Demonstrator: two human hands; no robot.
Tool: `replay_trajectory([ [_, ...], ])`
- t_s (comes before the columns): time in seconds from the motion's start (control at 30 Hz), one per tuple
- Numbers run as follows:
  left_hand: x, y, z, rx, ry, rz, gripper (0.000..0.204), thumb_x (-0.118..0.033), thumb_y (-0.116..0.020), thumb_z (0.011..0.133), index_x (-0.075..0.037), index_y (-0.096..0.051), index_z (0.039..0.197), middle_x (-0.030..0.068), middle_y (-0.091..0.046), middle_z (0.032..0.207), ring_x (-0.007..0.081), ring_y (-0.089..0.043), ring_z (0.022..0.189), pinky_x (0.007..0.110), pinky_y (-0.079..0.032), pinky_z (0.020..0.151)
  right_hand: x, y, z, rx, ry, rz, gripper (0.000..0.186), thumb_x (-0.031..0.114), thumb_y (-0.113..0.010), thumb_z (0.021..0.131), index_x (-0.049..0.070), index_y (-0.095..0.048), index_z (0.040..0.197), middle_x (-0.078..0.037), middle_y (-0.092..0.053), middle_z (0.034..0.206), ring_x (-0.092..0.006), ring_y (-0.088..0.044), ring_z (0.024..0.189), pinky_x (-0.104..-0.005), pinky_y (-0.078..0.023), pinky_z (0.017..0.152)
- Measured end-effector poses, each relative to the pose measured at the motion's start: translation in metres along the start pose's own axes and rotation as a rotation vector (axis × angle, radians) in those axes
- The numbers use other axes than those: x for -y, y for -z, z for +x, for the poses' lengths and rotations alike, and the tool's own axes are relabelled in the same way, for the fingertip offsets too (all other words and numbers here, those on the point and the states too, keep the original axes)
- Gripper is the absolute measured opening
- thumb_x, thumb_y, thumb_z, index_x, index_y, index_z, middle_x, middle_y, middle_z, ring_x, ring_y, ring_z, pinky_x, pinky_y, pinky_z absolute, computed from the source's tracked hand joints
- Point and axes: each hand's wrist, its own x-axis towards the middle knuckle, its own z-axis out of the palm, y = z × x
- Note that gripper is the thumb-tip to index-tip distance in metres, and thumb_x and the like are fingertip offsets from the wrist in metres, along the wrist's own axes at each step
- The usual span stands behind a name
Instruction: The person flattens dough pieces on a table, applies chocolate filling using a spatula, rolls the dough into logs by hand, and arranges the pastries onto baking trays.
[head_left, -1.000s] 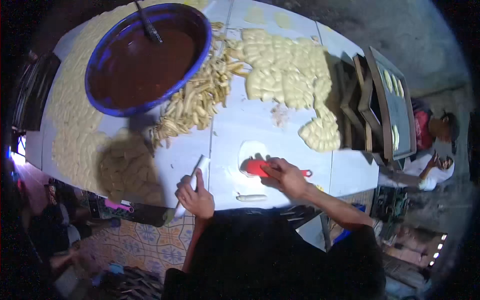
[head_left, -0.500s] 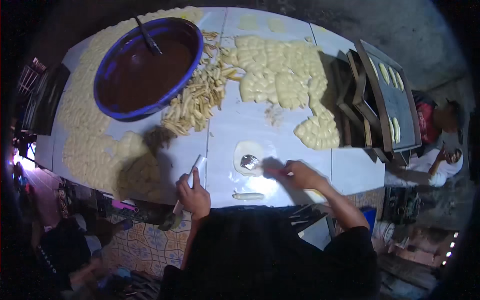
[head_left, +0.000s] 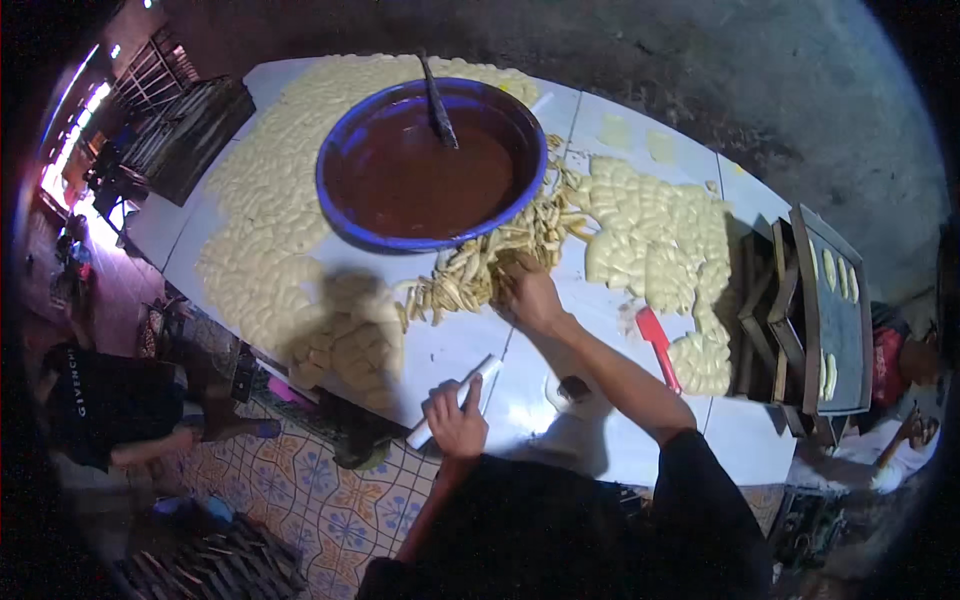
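Pick-up step in hand, prob.

White table (head_left: 738,445) carries all the work. Pale dough pcs (head_left: 270,215) cover its left part. Blue basin (head_left: 420,243) w/ brown paste (head_left: 425,185) stands at the far middle; more dough (head_left: 640,230) lies to its right, then stacked trays (head_left: 840,330). In front of basin is a pile of yellowish strips (head_left: 468,277). Right hand (head_left: 532,295) reaches into it w/ bent fingers; if it has hold of a strip, I cannot tell. Left hand (head_left: 457,418) is curled around white rod (head_left: 484,379). Red spatula (head_left: 655,345) lies at edge of right-side dough. Dough round (head_left: 555,397) w/ dark dab (head_left: 573,388) lies btw rod and right forearm (head_left: 625,375). Next move, I judge, calls for light pinch, bc strips look soft
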Motion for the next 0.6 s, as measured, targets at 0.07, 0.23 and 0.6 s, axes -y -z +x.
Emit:
replay_trajectory([
  [0.07,-0.001,0.003,-0.001,0.010,0.019,0.002,0.055,-0.013,-0.063,0.080,-0.025,-0.065,0.134,0.0112,-0.059,0.117,0.0330,-0.056,0.109,0.052,-0.042,0.099,-0.007,-0.011,0.021,0.053,0.056,-0.053,0.035,0.010,-0.067,0.083,0.002,-0.072,0.117,-0.023,-0.067,0.120,-0.0410,-0.064,0.109,-0.0452,-0.053,0.096],
  [0.23,-0.001,-0.004,-0.001,-0.028,0.038,0.016,0.056,-0.014,-0.062,0.080,-0.028,-0.065,0.135,0.0090,-0.061,0.116,0.0302,-0.057,0.101,0.048,-0.044,0.094,-0.015,-0.010,0.037,0.139,0.206,-0.217,0.039,0.008,-0.066,0.081,0.004,-0.072,0.119,-0.019,-0.070,0.109,-0.0384,-0.066,0.105,-0.0469,-0.054,0.091],
  [0.6,-0.002,0.006,0.002,-0.020,0.035,-0.021,0.055,-0.006,-0.064,0.078,-0.022,-0.066,0.131,0.0114,-0.059,0.113,0.0324,-0.056,0.111,0.050,-0.042,0.098,-0.028,-0.006,0.013,0.204,-0.015,-0.041,0.025,0.010,-0.067,0.086,0.000,-0.074,0.108,-0.023,-0.074,0.094,-0.0404,-0.071,0.084,-0.0460,-0.057,0.081],
])
